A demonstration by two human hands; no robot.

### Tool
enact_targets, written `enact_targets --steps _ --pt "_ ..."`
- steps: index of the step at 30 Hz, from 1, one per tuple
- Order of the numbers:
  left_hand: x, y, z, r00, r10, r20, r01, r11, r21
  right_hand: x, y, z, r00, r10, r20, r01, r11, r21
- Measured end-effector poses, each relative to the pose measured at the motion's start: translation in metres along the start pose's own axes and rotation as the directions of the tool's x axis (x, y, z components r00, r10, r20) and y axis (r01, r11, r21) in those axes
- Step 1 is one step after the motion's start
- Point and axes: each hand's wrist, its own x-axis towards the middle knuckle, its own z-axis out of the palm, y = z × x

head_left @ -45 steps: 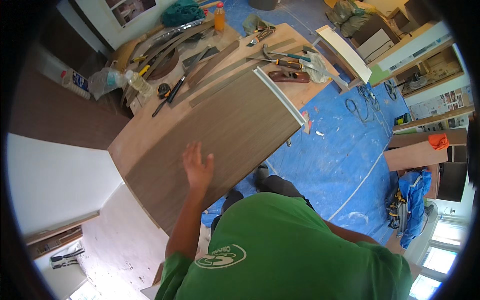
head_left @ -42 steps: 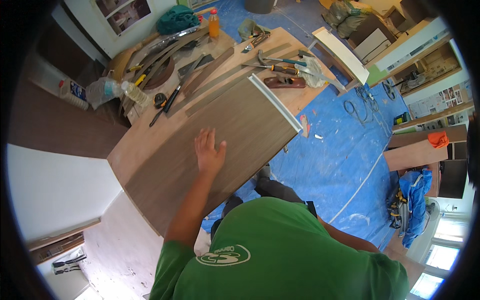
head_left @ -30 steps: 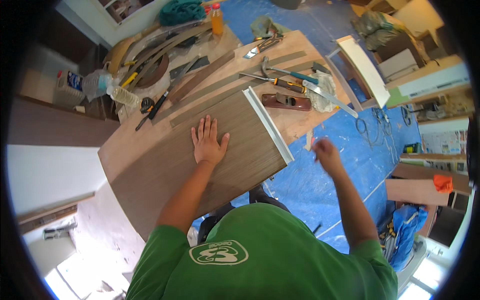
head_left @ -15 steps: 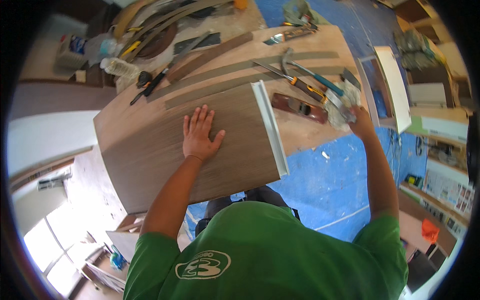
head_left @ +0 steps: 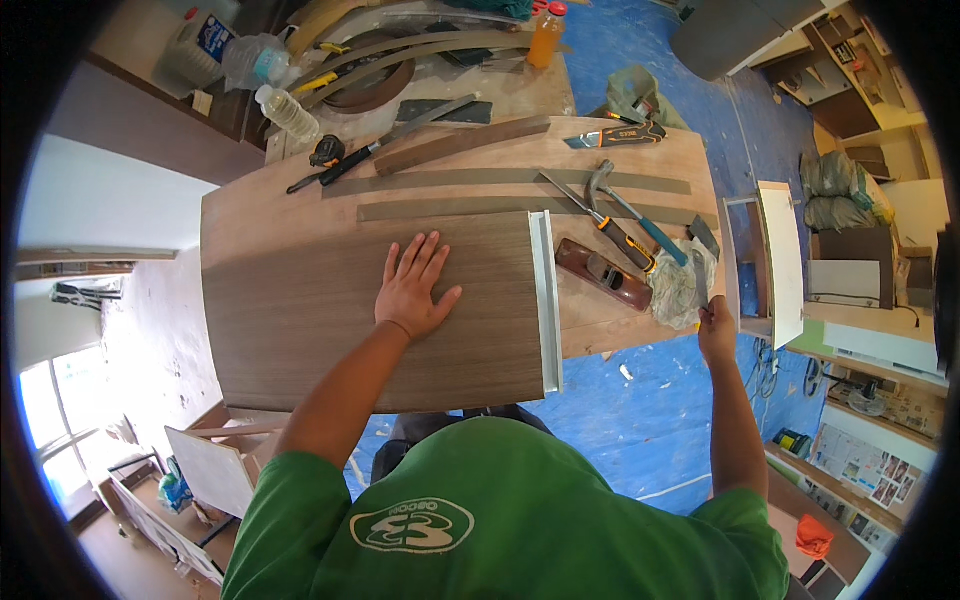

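Observation:
My left hand (head_left: 413,300) lies flat with fingers spread on a brown wood-grain panel (head_left: 300,340). A pale metal profile (head_left: 546,310) runs along the panel's right edge. At the right end of the workbench, my right hand (head_left: 716,328) is closed round a tool with a flat grey metal blade (head_left: 700,280); its handle is hidden in my fingers. The blade points away from me, over a crumpled clear plastic bag (head_left: 675,300). Left of the bag lie a hand plane (head_left: 603,274), a chisel (head_left: 625,243) with an orange-and-black handle and a claw hammer (head_left: 645,222).
Thin brown strips (head_left: 450,206) cross the workbench (head_left: 270,195). Farther back lie a file (head_left: 400,140), a tape measure (head_left: 327,151) and a utility knife (head_left: 620,135). Bottles, including an orange one (head_left: 546,38), stand beyond. Blue sheeting (head_left: 640,400) covers the floor; a white-edged cabinet frame (head_left: 780,265) stands at right.
The view has shifted, so the bench appears lower and more level. My right hand still grips the bladed tool, now turned more upright in view. My left hand stays flat on the panel.

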Motion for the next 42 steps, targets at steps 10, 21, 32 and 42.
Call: enact_targets --steps 10,21,32,42 --pt "0.003 0.000 -0.005 0.999 -0.006 0.031 0.007 0.999 -0.033 0.173 -0.079 -0.015 0.964 -0.256 0.066 0.252 0.966 0.062" --pt "0.001 -0.005 -0.001 1.000 0.008 -0.003 -0.009 0.999 -0.047 0.240 -0.065 0.061 0.962 -0.186 0.201 0.154 0.975 0.162" --pt "0.003 -0.007 -0.003 0.999 -0.003 0.053 0.004 1.000 -0.026 0.195 -0.116 0.049 0.931 -0.314 0.184 0.299 0.949 0.104" --pt "0.000 -0.004 -0.007 1.000 0.019 0.018 -0.018 0.997 -0.069 0.164 -0.126 0.054 0.917 -0.312 0.247 0.320 0.947 0.009"
